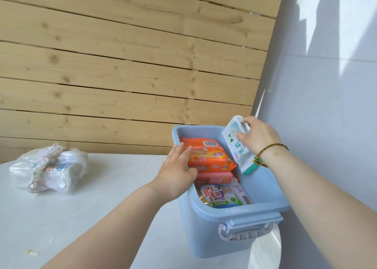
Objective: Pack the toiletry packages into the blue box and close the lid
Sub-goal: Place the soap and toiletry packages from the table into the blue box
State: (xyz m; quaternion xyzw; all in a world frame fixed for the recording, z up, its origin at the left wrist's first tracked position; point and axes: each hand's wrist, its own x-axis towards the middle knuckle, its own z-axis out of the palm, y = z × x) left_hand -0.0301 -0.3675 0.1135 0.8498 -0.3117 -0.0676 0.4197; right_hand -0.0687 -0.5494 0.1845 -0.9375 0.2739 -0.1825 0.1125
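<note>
The blue box (pixel 265 191) stands open on the table at the right, with no lid in sight. Inside lie orange packages (pixel 212 156), a pink package (pixel 214 178) and, nearer me, a soap pack with red characters (pixel 216 195). My left hand (pixel 179 170) rests flat over the box's left rim, fingers spread, touching the orange packages. My right hand (pixel 259 136) grips a white and green package (pixel 238 144), tilted on end over the box's right side.
A clear plastic bag (pixel 49 168) holding more white packages lies on the white table (pixel 91 217) at the left. A wooden plank wall (pixel 122 64) runs behind. A white wall (pixel 326 105) stands close on the right of the box.
</note>
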